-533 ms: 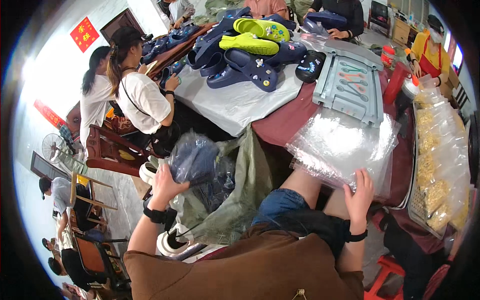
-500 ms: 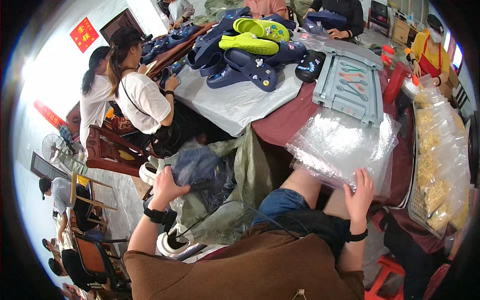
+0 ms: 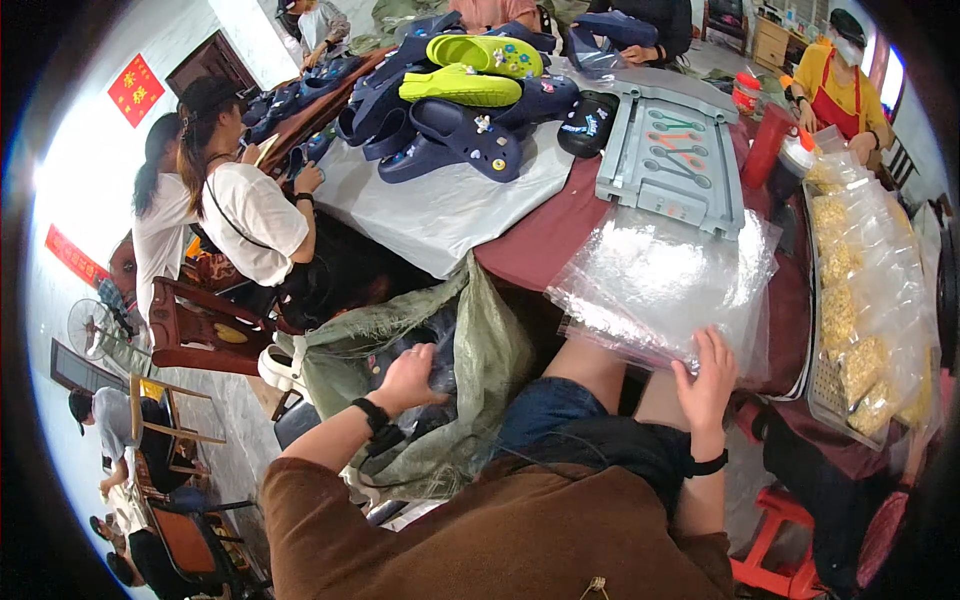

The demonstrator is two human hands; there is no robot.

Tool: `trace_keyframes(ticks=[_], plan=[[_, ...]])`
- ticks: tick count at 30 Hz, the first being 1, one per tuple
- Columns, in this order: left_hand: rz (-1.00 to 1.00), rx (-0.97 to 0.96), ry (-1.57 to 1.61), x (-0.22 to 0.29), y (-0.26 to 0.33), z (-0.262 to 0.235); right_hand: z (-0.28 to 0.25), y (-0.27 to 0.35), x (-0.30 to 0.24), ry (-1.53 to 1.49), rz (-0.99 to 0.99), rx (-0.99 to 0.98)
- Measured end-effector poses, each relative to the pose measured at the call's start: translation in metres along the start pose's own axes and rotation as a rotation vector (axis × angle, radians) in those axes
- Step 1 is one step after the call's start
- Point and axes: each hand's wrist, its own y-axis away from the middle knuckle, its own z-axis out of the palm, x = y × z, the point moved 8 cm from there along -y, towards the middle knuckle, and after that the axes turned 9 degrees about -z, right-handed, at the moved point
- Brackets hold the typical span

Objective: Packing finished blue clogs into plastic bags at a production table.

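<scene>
The left hand (image 3: 408,380) is in the mouth of the green sack (image 3: 498,345), thumb standing apart from the fingers and nothing seen in its grip; whether it touches the dark wrapped items (image 3: 440,345) inside, I cannot tell. The sack stands just beside the near edge of the table (image 3: 525,240). The right hand (image 3: 708,378) lies open, fingers slightly spread, on the near edge of the clear bags (image 3: 650,275), which lie flat and jut past the table's near edge. Just behind them, a grey panel (image 3: 672,165) rests on the table, and left of it sits a black clog (image 3: 587,125). Navy clogs (image 3: 465,140) are heaped towards the table's far edge, with green clogs (image 3: 485,58) on top. Along the table's right edge, a tray (image 3: 835,405) holds bags of yellow pieces (image 3: 850,300).
</scene>
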Motion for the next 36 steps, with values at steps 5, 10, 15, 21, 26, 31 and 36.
trace_keyframes(ticks=[5, 10, 15, 21, 26, 31, 36], plan=[[-0.015, -0.078, -0.333, 0.003, -0.055, 0.095, 0.004, 0.003, 0.004, -0.017, 0.022, 0.0], [-0.195, -0.085, -0.213, -0.049, -0.099, 0.174, 0.001, 0.005, 0.001, 0.057, 0.038, 0.016], [0.152, -0.334, -0.073, -0.153, -0.062, 0.243, 0.005, -0.004, -0.003, -0.07, 0.028, 0.038], [0.065, -0.484, -0.022, -0.072, -0.048, 0.126, 0.002, -0.001, -0.006, -0.042, 0.0, 0.033], [-0.136, -0.219, 0.012, 0.002, -0.089, -0.024, -0.003, 0.001, -0.003, -0.01, 0.024, 0.029], [0.051, 0.396, 0.452, 0.064, -0.16, -0.147, -0.004, 0.0, -0.003, -0.049, 0.024, 0.018], [-0.008, 0.622, 0.344, 0.09, -0.255, -0.198, -0.012, -0.001, -0.007, -0.027, 0.008, 0.045]])
